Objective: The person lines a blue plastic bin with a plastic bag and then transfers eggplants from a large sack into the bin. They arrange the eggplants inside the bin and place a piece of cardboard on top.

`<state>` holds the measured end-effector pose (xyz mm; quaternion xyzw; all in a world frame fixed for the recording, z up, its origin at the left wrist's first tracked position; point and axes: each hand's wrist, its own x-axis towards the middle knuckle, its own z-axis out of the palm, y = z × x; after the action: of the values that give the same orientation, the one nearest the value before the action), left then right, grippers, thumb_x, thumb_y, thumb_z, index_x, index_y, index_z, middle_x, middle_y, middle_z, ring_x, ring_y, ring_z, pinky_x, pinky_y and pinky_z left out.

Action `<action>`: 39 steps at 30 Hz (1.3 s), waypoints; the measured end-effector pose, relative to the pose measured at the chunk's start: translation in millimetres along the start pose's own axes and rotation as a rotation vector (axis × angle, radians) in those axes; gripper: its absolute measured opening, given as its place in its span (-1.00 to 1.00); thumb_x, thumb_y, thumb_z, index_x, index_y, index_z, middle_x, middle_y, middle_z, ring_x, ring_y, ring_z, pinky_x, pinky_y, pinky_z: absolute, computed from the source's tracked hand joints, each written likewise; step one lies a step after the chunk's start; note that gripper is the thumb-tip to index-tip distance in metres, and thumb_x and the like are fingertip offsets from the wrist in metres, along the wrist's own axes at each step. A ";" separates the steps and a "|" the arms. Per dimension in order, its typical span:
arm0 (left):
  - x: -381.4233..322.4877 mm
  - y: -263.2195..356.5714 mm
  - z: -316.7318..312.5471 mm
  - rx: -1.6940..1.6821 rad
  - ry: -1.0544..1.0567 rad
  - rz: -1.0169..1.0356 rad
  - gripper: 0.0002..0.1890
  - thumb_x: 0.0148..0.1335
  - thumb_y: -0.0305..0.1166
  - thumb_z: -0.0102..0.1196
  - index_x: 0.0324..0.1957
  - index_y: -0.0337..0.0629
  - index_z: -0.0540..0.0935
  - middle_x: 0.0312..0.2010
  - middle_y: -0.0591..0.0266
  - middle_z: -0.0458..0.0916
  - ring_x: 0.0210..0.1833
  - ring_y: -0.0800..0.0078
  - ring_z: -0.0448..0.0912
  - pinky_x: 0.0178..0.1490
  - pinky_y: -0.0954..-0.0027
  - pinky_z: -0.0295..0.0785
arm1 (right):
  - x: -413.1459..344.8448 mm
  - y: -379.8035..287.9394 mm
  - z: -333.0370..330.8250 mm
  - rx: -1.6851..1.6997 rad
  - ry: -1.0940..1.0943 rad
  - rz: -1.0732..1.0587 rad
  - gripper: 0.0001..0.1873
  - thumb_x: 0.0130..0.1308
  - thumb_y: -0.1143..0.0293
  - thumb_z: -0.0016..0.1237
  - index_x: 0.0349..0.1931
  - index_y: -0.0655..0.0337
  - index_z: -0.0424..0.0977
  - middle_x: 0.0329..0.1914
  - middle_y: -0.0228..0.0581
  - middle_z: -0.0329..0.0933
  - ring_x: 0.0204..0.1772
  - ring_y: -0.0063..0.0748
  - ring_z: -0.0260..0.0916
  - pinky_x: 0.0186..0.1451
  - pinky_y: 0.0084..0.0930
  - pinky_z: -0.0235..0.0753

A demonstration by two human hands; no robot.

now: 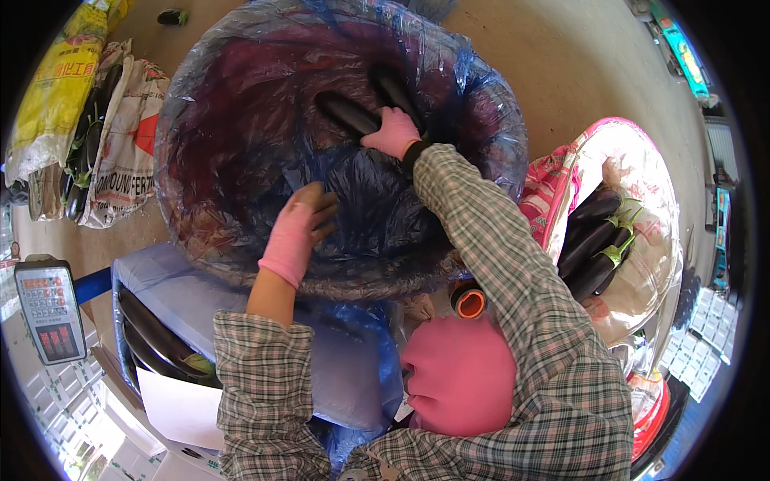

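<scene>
A large round basket (240,66) lined with clear blue plastic film stands before me. My right hand (394,133), in a pink glove, grips the near end of a dark eggplant (347,113) inside it. Another eggplant (392,89) lies just beyond, close beside the fingers; whether the hand touches it I cannot tell. Over the near left part of the basket is my left hand (304,225), gloved in pink with darker, soiled fingers, which are apart and hold nothing. The eggplants' stem ends are not visible in the basket.
An open sack (643,240) of eggplants stands right. At left are printed sacks (123,162) with eggplants, and a digital scale display (51,312). Below the basket, blue film (337,373) covers a box holding eggplants (159,330) and white paper (180,409). One eggplant (172,17) lies on the floor.
</scene>
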<state>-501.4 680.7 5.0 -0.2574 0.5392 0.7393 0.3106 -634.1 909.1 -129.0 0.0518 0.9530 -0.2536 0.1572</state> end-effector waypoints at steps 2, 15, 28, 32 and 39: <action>1.9 2.1 -17.0 -0.302 0.084 -0.079 0.03 0.29 0.30 0.05 0.55 -0.19 0.00 0.48 -0.18 0.16 0.53 -0.08 0.16 0.48 -0.23 0.13 | -12.9 -3.9 -18.2 0.166 -0.117 -0.427 -0.18 -0.11 0.09 0.33 0.24 0.18 0.44 0.18 0.01 0.43 0.30 0.05 0.35 0.37 -0.18 0.40; 28.4 -14.3 -43.8 0.178 0.196 0.037 -0.07 0.27 0.00 0.24 0.53 -0.18 0.08 0.48 -0.17 0.17 0.52 -0.05 0.19 0.51 -0.10 0.16 | -27.3 -41.9 47.3 0.123 -0.057 -0.314 0.11 0.01 0.08 0.33 0.54 0.05 -0.03 0.46 0.13 0.17 0.43 0.27 0.20 0.40 -0.02 0.37; 11.1 -17.7 9.6 1.844 -0.176 0.046 -0.18 0.10 -0.35 0.22 0.46 -0.01 0.27 0.35 0.04 0.41 0.34 -0.05 0.44 0.33 0.10 0.41 | -206.2 -36.8 -38.8 -0.290 -0.407 -0.610 -0.92 0.30 0.35 -0.03 -0.26 0.11 0.44 -0.40 -0.16 0.61 -0.28 0.04 0.60 -0.29 -0.10 0.56; 10.5 -23.9 -7.4 1.432 -0.043 0.648 0.03 -0.02 -0.27 0.41 0.51 0.00 0.14 0.40 -0.09 0.31 0.46 -0.04 0.29 0.47 0.07 0.25 | -173.8 -58.0 -83.3 0.552 -0.059 -0.548 -0.86 0.26 0.42 0.06 -0.21 0.23 0.51 -0.35 -0.08 0.53 -0.28 -0.07 0.51 -0.16 -0.32 0.55; -6.9 -33.7 2.7 1.053 -0.071 0.819 -0.09 0.12 -0.11 0.35 0.44 -0.20 0.22 0.31 -0.09 0.40 0.40 0.05 0.34 0.45 0.10 0.25 | -164.8 -165.6 -138.6 0.572 0.149 -1.237 -0.86 0.22 0.38 0.05 -0.25 0.18 0.50 -0.35 -0.27 0.54 -0.35 -0.26 0.55 -0.28 -0.37 0.55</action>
<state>-472.0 689.7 -10.8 0.1786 0.8717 0.4437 0.1067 -545.8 831.8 116.0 -0.4453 0.7112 -0.5342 -0.1024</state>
